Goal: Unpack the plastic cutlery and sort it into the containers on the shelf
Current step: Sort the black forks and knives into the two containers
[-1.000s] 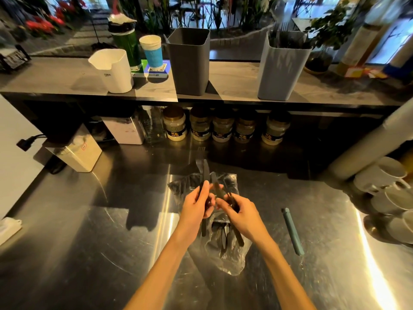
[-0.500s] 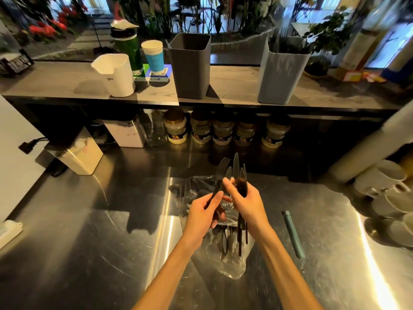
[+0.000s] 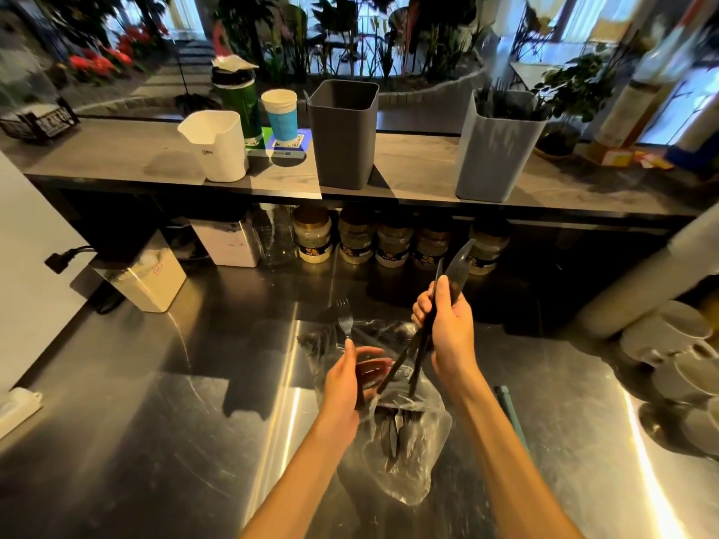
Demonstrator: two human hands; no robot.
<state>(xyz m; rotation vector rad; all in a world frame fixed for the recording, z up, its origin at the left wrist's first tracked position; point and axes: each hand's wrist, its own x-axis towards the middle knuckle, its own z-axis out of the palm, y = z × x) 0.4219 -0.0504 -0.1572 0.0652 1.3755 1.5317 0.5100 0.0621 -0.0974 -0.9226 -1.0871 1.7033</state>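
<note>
Black plastic knives point(image 3: 435, 305) are gripped in the right hand point(image 3: 451, 328), fingers curled round the handles, blades raised above the steel counter point(image 3: 155, 422). One fork point(image 3: 344, 319) is pinched by the left hand point(image 3: 344, 377), tines up. More cutlery is left in the clear bag point(image 3: 400, 441) below. Dark bin point(image 3: 344, 134) and grey bin point(image 3: 494, 145) are set on the shelf point(image 3: 116, 161) behind, well apart.

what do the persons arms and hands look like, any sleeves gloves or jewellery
Both forearms are bare up to the frame's lower edge: no sleeves in view. The left hand and the right hand wear no gloves, and no rings, watch or bracelet show on the fingers or wrists. No marks are visible.
</note>
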